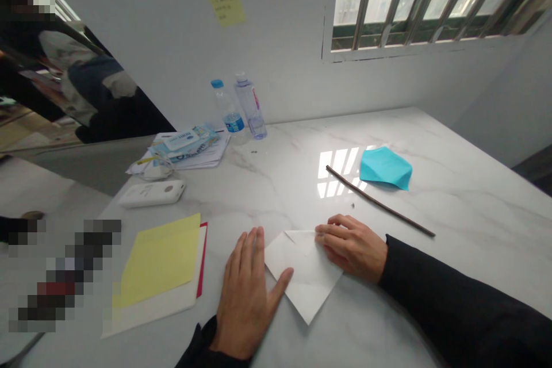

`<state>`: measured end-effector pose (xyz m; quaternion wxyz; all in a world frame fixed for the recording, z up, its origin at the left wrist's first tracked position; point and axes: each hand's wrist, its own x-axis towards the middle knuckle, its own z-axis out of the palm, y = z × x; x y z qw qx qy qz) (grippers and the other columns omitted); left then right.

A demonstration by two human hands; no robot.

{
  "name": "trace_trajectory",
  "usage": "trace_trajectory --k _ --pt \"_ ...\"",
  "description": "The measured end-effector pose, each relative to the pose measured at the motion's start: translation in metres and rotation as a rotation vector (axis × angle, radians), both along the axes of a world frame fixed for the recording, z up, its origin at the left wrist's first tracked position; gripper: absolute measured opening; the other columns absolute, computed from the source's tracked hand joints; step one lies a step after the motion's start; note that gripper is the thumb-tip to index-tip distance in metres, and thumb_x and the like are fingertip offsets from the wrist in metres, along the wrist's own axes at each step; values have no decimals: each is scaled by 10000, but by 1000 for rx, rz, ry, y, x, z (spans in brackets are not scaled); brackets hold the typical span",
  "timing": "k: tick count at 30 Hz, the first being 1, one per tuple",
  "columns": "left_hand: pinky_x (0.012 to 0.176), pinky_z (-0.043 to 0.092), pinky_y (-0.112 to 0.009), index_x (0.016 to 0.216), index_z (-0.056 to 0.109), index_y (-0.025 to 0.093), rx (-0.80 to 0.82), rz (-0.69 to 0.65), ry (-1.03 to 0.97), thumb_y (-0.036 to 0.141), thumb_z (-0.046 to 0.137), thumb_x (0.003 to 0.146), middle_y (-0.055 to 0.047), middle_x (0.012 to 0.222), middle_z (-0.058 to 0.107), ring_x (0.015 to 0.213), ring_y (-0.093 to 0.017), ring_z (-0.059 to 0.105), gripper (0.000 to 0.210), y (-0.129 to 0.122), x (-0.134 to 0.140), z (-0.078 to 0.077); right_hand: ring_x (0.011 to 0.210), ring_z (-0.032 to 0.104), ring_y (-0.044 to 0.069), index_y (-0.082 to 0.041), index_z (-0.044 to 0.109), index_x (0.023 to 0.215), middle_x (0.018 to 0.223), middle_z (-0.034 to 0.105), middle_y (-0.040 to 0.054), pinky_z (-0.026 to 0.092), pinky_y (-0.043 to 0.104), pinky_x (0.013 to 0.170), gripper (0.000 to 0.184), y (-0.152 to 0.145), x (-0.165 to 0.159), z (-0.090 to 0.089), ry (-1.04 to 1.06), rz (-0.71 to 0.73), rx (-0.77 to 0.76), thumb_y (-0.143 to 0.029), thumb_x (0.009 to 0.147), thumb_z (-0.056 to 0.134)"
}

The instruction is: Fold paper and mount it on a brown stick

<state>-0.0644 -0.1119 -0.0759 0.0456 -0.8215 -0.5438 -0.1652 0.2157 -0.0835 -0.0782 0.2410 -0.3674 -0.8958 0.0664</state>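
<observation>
A sheet of white paper (307, 276), folded to a shape with a point toward me, lies on the marble-patterned table. My left hand (245, 293) rests flat beside its left edge, fingers stretched out and the thumb on the paper. At the upper right edge, the bent fingers of my right hand (353, 247) press together on the paper; the thumb is mostly hidden. A short crease shows near the paper's top edge. Beyond my right hand lie a thin dark stick (379, 202) and a creased turquoise paper (385, 168).
Left of my hands is a stack of yellow paper (161, 259) over white and red sheets. Behind it are a white power bank (152, 194), a wipes pack (185, 144) and two plastic bottles (234, 121). A person (86, 80) shows at upper left.
</observation>
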Motion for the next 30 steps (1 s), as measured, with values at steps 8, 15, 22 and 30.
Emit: trace_trajectory --k 8,15,22,30 --pt "936 497 -492 1140 696 225 -172 52 -269 336 720 858 -77 1113 705 1070 -315 616 304 29 11 14 866 613 224 -212 722 930 964 714 59 555 379 789 94 -7 -7 14 69 -89 -136 -292 922 674" --pt "832 524 -355 1121 701 258 -364 -57 -593 194 681 851 10 901 733 847 -206 688 278 75 36 16 992 608 237 -199 690 800 1109 702 77 558 374 864 96 2 -5 14 160 -74 -109 -191 895 688" --pt "1003 493 -393 1145 706 271 -393 -417 -445 238 750 866 -23 1161 734 1116 -233 633 285 77 32 20 1062 619 227 -202 672 888 1153 701 69 552 396 948 47 0 -4 11 164 5 -195 -157 899 676" --pt "1001 525 -373 1127 710 265 -368 -468 -410 165 690 913 -38 1234 707 1137 -216 631 237 63 21 16 1068 623 228 -219 673 908 1157 695 70 559 401 942 44 -2 -3 13 160 -5 -256 -176 918 671"
